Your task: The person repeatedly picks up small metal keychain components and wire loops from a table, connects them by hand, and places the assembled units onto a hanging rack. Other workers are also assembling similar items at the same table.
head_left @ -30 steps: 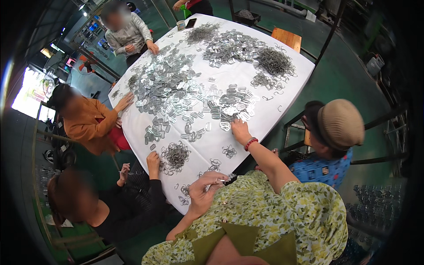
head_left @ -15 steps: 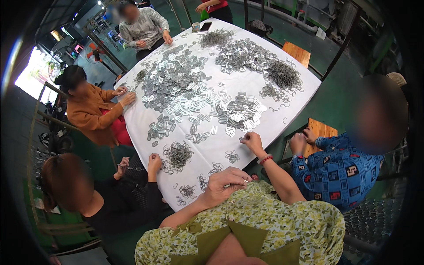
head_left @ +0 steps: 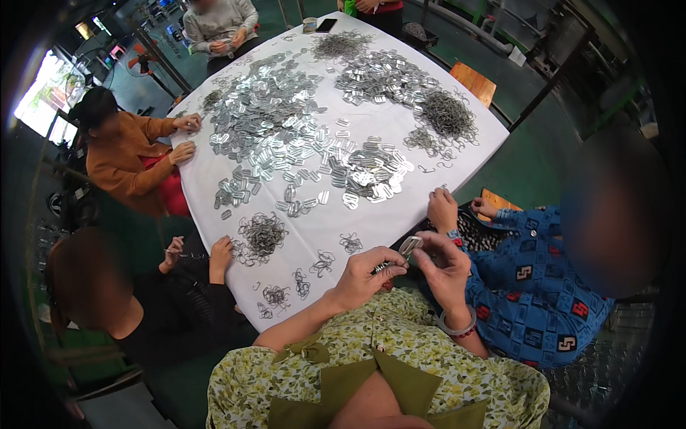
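Note:
Close to my chest, at the table's near edge, both my hands meet. Between the thumb and fingers of my right hand (head_left: 444,268) is a flat oval slotted metal plate (head_left: 410,247). Just left of it my left hand (head_left: 368,273) is closed, with small metal wire hooks (head_left: 380,268) showing at its fingers; how many is hidden. The fingertips of the two hands nearly touch at the plate. A loose heap of similar slotted plates (head_left: 373,171) lies beyond my hands, and small clusters of wire hooks (head_left: 350,243) lie nearer.
The white-covered table (head_left: 314,232) carries more plates (head_left: 264,121) and dark hook piles (head_left: 448,114). A person in blue patterned clothes (head_left: 529,286) sits close at right. A person in black (head_left: 171,322) and one in orange (head_left: 132,154) sit at left; others are at the far side.
My right hand has come back from the plates on the table to my left hand, bringing a plate. My left hand has risen slightly. The blue-sleeved person's hand has moved to the table edge.

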A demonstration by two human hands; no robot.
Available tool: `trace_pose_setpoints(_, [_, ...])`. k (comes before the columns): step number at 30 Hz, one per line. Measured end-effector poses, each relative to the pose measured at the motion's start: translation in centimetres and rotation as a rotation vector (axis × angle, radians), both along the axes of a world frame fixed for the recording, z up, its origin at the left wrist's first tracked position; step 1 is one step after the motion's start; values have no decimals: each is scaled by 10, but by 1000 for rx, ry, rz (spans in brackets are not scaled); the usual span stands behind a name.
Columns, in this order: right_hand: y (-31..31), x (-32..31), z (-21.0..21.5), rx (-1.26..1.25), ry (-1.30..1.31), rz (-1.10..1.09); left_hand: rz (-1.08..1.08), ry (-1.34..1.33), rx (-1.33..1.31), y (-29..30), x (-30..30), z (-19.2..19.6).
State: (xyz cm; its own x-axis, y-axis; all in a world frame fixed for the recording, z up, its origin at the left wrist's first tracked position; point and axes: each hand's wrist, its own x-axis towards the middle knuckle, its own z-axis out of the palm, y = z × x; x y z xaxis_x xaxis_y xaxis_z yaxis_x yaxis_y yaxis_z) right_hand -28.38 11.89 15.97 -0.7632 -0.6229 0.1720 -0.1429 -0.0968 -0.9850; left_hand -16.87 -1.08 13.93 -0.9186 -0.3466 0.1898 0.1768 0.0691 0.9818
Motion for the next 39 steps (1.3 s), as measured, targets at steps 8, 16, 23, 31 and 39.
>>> trace_pose_setpoints(8, [15,-13,-4,-52,0,40,123,65,-206,16,-20,-8])
trace_pose_setpoints(16, [17,-20,-3,-144,52,117,278,21,-116,42,-15,-28])
trace_pose_setpoints(23, [40,-43,-5,-42,-5,169,462,25,-264,49,1,-36])
trace_pose_setpoints(31, [36,-22,-17,136,-129,321,834,-787,-456,-66,147,-198])
trace_pose_setpoints(39, [38,-4,-16,154,-125,109,1188,-954,-273,-185,214,-178])
